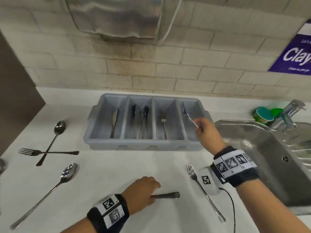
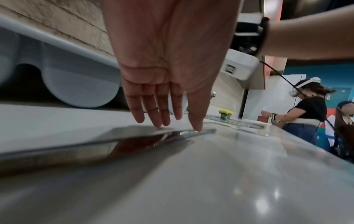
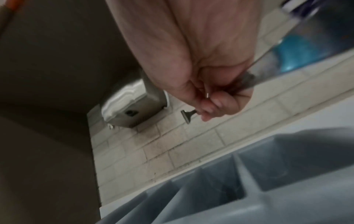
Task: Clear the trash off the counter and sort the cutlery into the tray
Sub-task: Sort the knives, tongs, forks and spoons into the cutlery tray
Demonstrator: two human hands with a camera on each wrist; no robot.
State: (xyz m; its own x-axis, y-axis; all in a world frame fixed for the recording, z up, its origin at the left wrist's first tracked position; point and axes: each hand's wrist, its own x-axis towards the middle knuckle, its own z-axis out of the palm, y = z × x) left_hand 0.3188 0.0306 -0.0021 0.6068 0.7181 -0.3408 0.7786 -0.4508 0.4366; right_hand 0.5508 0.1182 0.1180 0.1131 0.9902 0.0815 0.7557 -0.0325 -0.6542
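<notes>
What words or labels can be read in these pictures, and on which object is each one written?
"Clay", cut off by the frame edge: purple wall sign.
"Clean as you go": same sign, small print below.
Top line of the sign: too blurred.
Green container label: too small.
Wristbands: coded squares, no words.

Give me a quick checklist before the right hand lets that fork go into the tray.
1. Right hand pinches the fork by its handle: ok.
2. Fork over the tray's rightmost compartment: ok.
3. That compartment holds only forks: not ok; it looks empty, and a fork lies in the neighbouring one.
4. Left hand touches the utensil on the counter: ok.
5. Left hand's utensil type: cannot tell.
</notes>
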